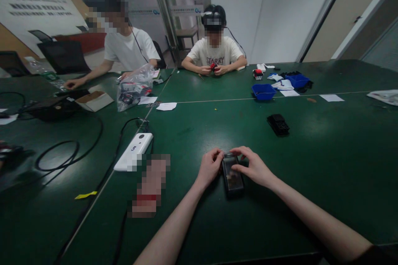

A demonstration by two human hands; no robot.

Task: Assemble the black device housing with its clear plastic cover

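A dark rectangular case [233, 180] with a glossy, see-through-looking top lies on the green table in front of me. My left hand [210, 167] has its fingers curled and pinched at the case's upper left corner. From the other side, my right hand [253, 167] grips the upper right part, its thumb over the top face and its forefinger at the far edge. What is inside the case cannot be made out. Farther off to the right sits a black ridged object [278, 124], apart from both hands.
To the left are a white power bank [134, 152] marked 5, a blurred-out flat item [151, 185] and black cables [102, 182]. Blue trays [263, 92], gloves and papers lie farther back. Across the table, one person [214, 51] holds something red; another person [127, 45] sits left.
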